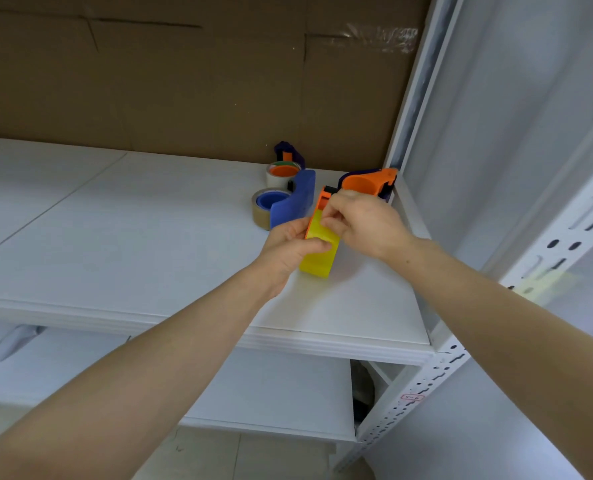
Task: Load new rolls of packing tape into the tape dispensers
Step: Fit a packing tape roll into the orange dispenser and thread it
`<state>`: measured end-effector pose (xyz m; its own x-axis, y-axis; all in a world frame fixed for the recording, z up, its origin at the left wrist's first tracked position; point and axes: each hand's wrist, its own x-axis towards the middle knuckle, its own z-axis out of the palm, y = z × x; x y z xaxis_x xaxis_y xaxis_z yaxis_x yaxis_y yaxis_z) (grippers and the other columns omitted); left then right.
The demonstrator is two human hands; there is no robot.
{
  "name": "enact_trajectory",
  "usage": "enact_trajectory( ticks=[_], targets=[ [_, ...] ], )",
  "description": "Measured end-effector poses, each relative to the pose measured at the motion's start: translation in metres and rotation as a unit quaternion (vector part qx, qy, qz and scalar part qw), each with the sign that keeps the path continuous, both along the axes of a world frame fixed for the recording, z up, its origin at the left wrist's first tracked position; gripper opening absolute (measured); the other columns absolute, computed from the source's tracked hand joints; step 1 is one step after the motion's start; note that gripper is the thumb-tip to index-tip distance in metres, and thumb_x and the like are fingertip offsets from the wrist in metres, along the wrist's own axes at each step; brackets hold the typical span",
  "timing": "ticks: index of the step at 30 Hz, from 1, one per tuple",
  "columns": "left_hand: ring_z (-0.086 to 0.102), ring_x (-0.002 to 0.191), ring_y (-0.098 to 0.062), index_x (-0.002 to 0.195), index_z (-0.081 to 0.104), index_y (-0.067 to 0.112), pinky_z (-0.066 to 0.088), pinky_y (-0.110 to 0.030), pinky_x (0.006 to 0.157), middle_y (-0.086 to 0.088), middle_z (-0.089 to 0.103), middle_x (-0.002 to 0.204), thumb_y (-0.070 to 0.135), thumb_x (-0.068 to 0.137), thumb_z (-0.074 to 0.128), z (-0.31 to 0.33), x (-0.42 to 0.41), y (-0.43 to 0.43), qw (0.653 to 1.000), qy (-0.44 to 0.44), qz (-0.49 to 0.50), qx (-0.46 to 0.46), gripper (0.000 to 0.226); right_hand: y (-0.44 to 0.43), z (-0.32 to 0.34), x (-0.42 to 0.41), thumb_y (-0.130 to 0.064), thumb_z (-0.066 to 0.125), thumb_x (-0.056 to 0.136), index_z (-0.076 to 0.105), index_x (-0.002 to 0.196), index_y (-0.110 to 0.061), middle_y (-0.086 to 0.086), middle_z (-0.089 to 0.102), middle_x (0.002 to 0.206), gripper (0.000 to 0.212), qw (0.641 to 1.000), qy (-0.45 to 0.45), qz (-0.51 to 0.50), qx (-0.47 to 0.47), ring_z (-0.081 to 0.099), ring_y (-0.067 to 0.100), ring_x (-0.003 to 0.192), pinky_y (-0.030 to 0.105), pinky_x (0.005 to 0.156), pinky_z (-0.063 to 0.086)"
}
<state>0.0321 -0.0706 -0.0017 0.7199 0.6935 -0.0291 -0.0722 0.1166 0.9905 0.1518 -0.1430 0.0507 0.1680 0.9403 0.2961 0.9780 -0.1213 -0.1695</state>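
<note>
A yellow roll of packing tape [317, 261] sits in an orange tape dispenser [324, 199] just above the white shelf [132, 237]. My left hand [290, 249] grips the roll from the left, thumb across its face. My right hand [364, 220] pinches the tape at the top of the roll, close to the dispenser's front end. Behind them, a blue dispenser [297, 199] holds a brown roll [260, 213]. Farther back a white roll [281, 174] sits on an orange core in a purple dispenser [288, 152].
Another orange and purple dispenser [369, 183] lies in the shelf's back right corner against the white metal upright [423, 98]. Brown cardboard [184, 74] backs the shelf. A lower shelf [271, 386] shows below, and a slotted post [426, 382] stands at the right front.
</note>
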Motion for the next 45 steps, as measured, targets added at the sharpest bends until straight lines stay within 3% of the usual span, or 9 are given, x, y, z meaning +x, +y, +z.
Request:
enact_trajectory(
  ticks=[6, 10, 13, 17, 21, 31, 36, 42, 45],
  targets=[
    [0.066, 0.091, -0.011, 0.118, 0.062, 0.009, 0.054, -0.016, 0.076, -0.005, 0.069, 0.105, 0.001, 0.084, 0.065, -0.004, 0.001, -0.001, 1.0, -0.01, -0.016, 0.004, 0.036, 0.003, -0.01, 0.002, -0.022, 0.045, 0.098, 0.057, 0.112, -0.01, 0.009, 0.056, 0.112, 0.022, 0.997, -0.018, -0.07, 0.021, 0.055, 0.024, 0.101, 0.033, 0.071, 0.043],
    [0.065, 0.07, -0.004, 0.096, 0.067, 0.009, 0.053, -0.015, 0.065, -0.001, 0.068, 0.086, 0.02, 0.088, 0.063, -0.004, 0.004, -0.006, 0.999, -0.006, 0.04, 0.022, 0.013, 0.001, -0.012, 0.007, -0.02, 0.047, 0.097, 0.057, 0.11, -0.011, 0.01, 0.063, 0.107, 0.019, 0.993, -0.001, -0.112, 0.028, 0.061, 0.028, 0.093, 0.039, 0.076, 0.048],
    [0.062, 0.07, -0.008, 0.082, 0.063, 0.012, 0.051, -0.015, 0.061, -0.001, 0.066, 0.08, 0.034, 0.087, 0.064, -0.006, 0.006, -0.005, 0.996, 0.021, 0.077, 0.025, 0.022, -0.001, -0.016, 0.007, -0.019, 0.049, 0.097, 0.057, 0.109, -0.012, 0.01, 0.066, 0.102, 0.016, 0.991, -0.001, -0.13, 0.034, 0.062, 0.028, 0.091, 0.042, 0.086, 0.047],
    [0.062, 0.077, -0.008, 0.097, 0.062, 0.012, 0.05, -0.015, 0.062, 0.0, 0.066, 0.088, 0.019, 0.084, 0.067, -0.003, 0.003, -0.007, 0.999, 0.026, 0.022, -0.003, 0.016, -0.003, -0.017, 0.01, -0.024, 0.046, 0.098, 0.056, 0.109, -0.013, 0.009, 0.065, 0.1, 0.019, 0.986, -0.005, -0.157, 0.056, 0.061, 0.029, 0.091, 0.033, 0.072, 0.042],
    [0.064, 0.077, -0.013, 0.093, 0.063, 0.011, 0.053, -0.021, 0.067, -0.004, 0.067, 0.088, 0.012, 0.08, 0.072, -0.003, 0.003, -0.007, 1.0, 0.011, 0.01, 0.024, 0.016, -0.003, -0.018, 0.011, -0.033, 0.041, 0.099, 0.055, 0.106, -0.012, 0.01, 0.064, 0.1, 0.026, 0.981, -0.023, -0.186, 0.058, 0.059, 0.032, 0.093, 0.031, 0.063, 0.038],
    [0.058, 0.062, -0.008, 0.067, 0.048, 0.014, 0.047, -0.013, 0.052, 0.0, 0.059, 0.068, 0.03, 0.079, 0.073, 0.0, 0.005, -0.001, 0.994, 0.036, 0.082, 0.056, 0.032, -0.01, -0.015, 0.007, -0.023, 0.042, 0.099, 0.061, 0.108, -0.009, 0.01, 0.068, 0.094, 0.025, 0.974, 0.096, -0.155, 0.134, 0.063, 0.025, 0.084, 0.038, 0.07, 0.053],
    [0.056, 0.064, -0.01, 0.063, 0.042, 0.017, 0.044, -0.017, 0.055, -0.002, 0.054, 0.068, 0.039, 0.078, 0.072, 0.0, 0.004, 0.003, 0.989, 0.079, 0.101, 0.073, 0.04, -0.015, -0.018, 0.003, -0.019, 0.043, 0.099, 0.059, 0.106, -0.008, 0.008, 0.068, 0.086, 0.021, 0.974, 0.152, -0.112, 0.125, 0.061, 0.017, 0.078, 0.025, 0.068, 0.045],
    [0.062, 0.071, -0.011, 0.088, 0.063, 0.012, 0.048, -0.019, 0.063, -0.003, 0.067, 0.083, 0.029, 0.085, 0.068, 0.012, 0.0, 0.005, 0.991, 0.12, 0.012, 0.061, 0.018, -0.019, -0.025, 0.002, -0.02, 0.056, 0.093, 0.058, 0.102, -0.015, 0.0, 0.064, 0.088, 0.011, 0.948, 0.268, -0.108, 0.135, 0.063, 0.016, 0.083, 0.037, 0.08, 0.056],
    [0.063, 0.072, -0.011, 0.097, 0.068, 0.011, 0.05, -0.018, 0.063, -0.001, 0.068, 0.084, 0.024, 0.087, 0.065, 0.018, 0.0, 0.003, 0.991, 0.119, -0.007, 0.059, 0.017, -0.02, -0.025, -0.002, -0.021, 0.069, 0.084, 0.055, 0.118, -0.013, -0.003, 0.064, 0.081, 0.037, 0.938, 0.292, -0.116, 0.149, 0.063, 0.014, 0.08, 0.031, 0.081, 0.054]
  ],
)
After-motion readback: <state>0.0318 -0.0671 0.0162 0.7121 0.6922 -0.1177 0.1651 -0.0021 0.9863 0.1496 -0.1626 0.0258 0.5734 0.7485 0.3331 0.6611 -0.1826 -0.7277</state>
